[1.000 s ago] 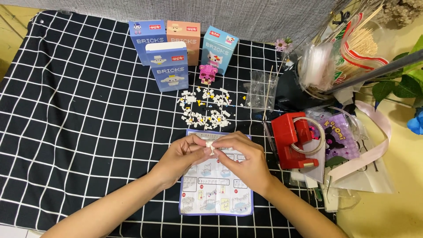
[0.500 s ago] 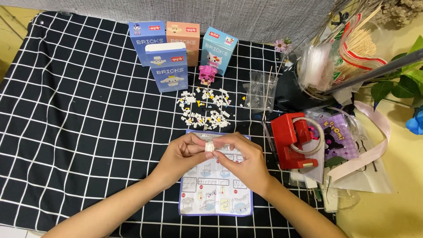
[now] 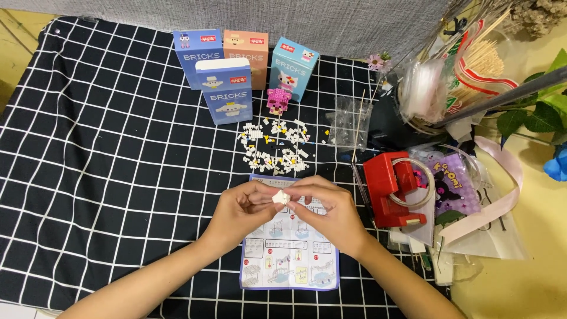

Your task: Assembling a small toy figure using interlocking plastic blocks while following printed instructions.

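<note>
My left hand (image 3: 239, 214) and right hand (image 3: 326, 211) meet, fingertips pinched together on one small white brick piece (image 3: 281, 198) above one instruction sheet (image 3: 289, 260). Farther off lies one scatter of loose bricks (image 3: 274, 145); beyond it, one pink figure (image 3: 277, 99) and four boxes (image 3: 227, 90). At right, one red tool (image 3: 390, 189).

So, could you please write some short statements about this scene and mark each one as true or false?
1. Both hands, left hand and right hand, hold one small white brick piece. True.
2. The instruction sheet lies under the hands. True.
3. The loose bricks are piled on the red tool. False: they lie on the checked cloth.
4. The pink figure lies flat on the sheet. False: it stands by the boxes.
</note>
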